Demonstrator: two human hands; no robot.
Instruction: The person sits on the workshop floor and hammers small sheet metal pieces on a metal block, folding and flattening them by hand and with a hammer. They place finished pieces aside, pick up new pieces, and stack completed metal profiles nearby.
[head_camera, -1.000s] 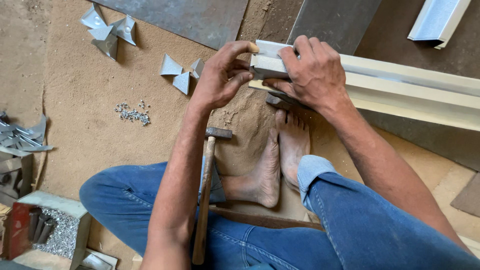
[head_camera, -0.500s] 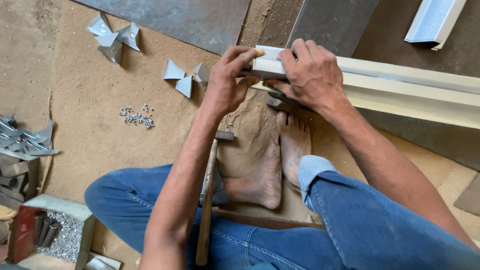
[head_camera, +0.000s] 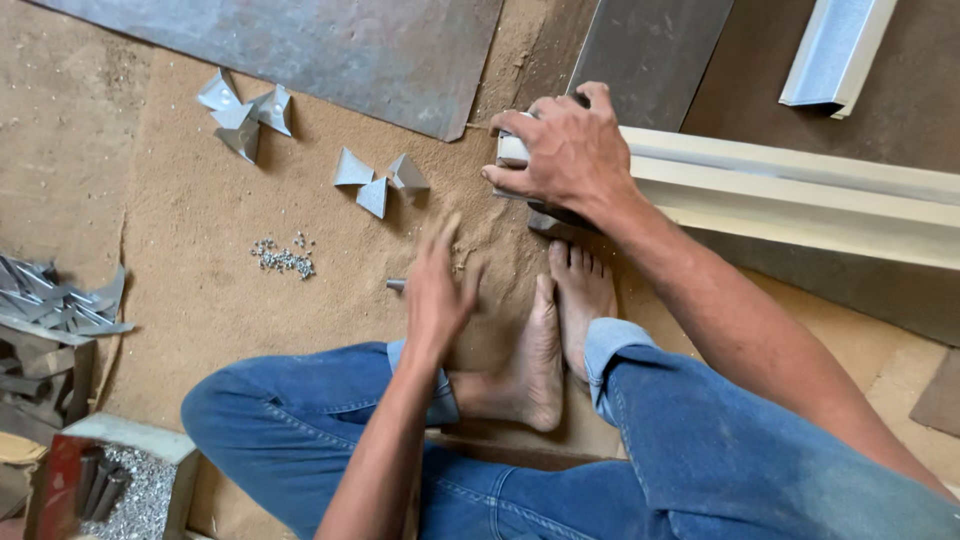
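Keep the right hand (head_camera: 565, 150) clamped on the cream metal channel's (head_camera: 790, 190) end while the open, empty left hand (head_camera: 435, 290) drops toward what is probably the hammer head (head_camera: 397, 285).

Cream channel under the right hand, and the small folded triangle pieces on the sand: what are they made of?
Long channel: looks like painted or coated sheet metal, cream, satin; straight folded ribs along its length suggest a formed profile, though plastic cannot be ruled out. The right hand presses its end. Folded triangle pieces: bare thin sheet metal, dull grey, with crisp creases and light glints, likely galvanised steel or aluminium.
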